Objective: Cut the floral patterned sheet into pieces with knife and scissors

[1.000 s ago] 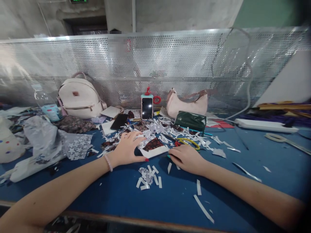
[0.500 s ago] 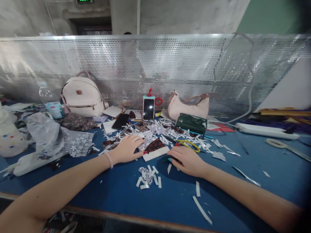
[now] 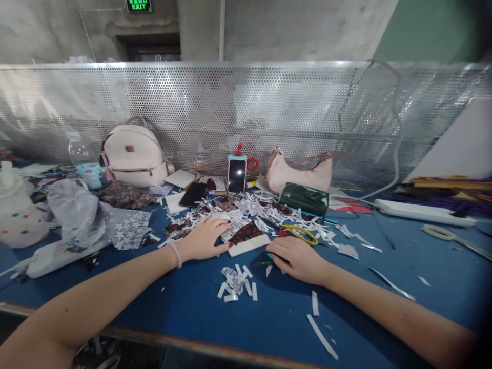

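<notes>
The left hand point(image 3: 202, 240) lies palm down on the blue table point(image 3: 184, 302), its fingers spread loosely over paper scraps, with the thumb tip touching the left edge of a small white card point(image 3: 249, 244). The card lies flat near the middle of the table, between the two hands, and a dark red patterned piece point(image 3: 246, 232) rests on its far half. The right hand point(image 3: 298, 258) rests just right of the card, fingers curled downward over a thin dark tool with a teal tip point(image 3: 265, 263) that pokes out to its left; whether the fingers actually grip it cannot be told. A small heap of white paper strips point(image 3: 235, 283) lies just in front of the card, and more strips are scattered behind it. Yellow-handled scissors point(image 3: 298, 233) lie just beyond the right hand. Further back a phone point(image 3: 237, 175) stands upright against the perforated metal screen point(image 3: 269, 113), with a white backpack point(image 3: 132, 156) to its left and a pink handbag point(image 3: 300, 173) and dark green pouch point(image 3: 303, 197) to its right
</notes>
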The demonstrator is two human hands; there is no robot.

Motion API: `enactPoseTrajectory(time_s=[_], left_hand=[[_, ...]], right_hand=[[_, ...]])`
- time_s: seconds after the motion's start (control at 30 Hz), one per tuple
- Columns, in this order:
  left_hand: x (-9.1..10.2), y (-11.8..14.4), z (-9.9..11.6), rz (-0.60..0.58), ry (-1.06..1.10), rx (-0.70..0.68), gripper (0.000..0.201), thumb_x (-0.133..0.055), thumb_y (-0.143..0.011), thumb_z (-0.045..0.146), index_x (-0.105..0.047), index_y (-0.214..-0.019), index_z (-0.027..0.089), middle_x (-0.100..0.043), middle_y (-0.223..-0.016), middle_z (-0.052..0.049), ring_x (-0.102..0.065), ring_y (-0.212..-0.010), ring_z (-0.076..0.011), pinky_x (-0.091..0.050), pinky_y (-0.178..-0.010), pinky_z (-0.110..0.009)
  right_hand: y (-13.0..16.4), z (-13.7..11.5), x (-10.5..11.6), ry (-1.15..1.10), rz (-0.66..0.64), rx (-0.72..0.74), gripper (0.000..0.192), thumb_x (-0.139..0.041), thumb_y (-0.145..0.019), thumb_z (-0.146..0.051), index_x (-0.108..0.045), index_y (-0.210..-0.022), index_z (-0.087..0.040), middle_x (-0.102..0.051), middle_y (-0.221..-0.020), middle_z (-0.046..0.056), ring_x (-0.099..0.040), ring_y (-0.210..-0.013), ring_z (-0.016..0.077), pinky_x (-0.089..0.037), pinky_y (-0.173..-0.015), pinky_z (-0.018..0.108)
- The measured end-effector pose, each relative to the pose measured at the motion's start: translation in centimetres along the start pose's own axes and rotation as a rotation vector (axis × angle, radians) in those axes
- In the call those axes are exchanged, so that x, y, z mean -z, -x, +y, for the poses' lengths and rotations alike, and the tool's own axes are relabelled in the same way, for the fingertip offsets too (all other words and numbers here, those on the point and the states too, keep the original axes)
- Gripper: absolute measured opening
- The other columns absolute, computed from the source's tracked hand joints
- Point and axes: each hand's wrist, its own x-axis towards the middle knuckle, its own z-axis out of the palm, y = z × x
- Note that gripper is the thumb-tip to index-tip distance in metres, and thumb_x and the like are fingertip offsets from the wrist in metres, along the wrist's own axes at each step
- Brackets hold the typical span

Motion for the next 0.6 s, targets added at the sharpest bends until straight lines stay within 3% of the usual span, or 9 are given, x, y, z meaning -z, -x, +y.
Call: enactPoseTrajectory(time_s=[0.4, 0.6], left_hand=[[-0.02, -0.03, -0.22, -0.024, 0.041, -0.002, 0.050, -0.044, -0.087, 0.047, -0.046, -0.128, 0.019, -0.048, -0.132, -0.009, -0.040, -0.123, -0.0289, -0.029, -0.102, -0.048], [0.15, 0.01, 0.03, -0.006, 0.038, -0.008, 0.046, -0.047, -0.087, 0.042, -0.048, -0.126, 0.018, -0.050, -0.130, -0.010, -0.041, -0.122, -0.0279, -0.028, -0.103, -0.047]], right_hand=[[-0.09, 0.07, 0.19, 0.004, -0.123, -0.049, 0.026, -0.034, -0.092, -0.027, -0.058, -0.090, -0.017, -0.065, -0.081, 0.006, -0.060, -0.071, 0.0169, -0.039, -0.061, 0.027], [0.02, 0.16, -0.18, 0.017, -0.081, -0.047, 0.030, -0.030, -0.095, -0.028, -0.058, -0.087, -0.018, -0.064, -0.072, 0.004, -0.060, -0.063, 0.0142, -0.035, -0.056, 0.025]])
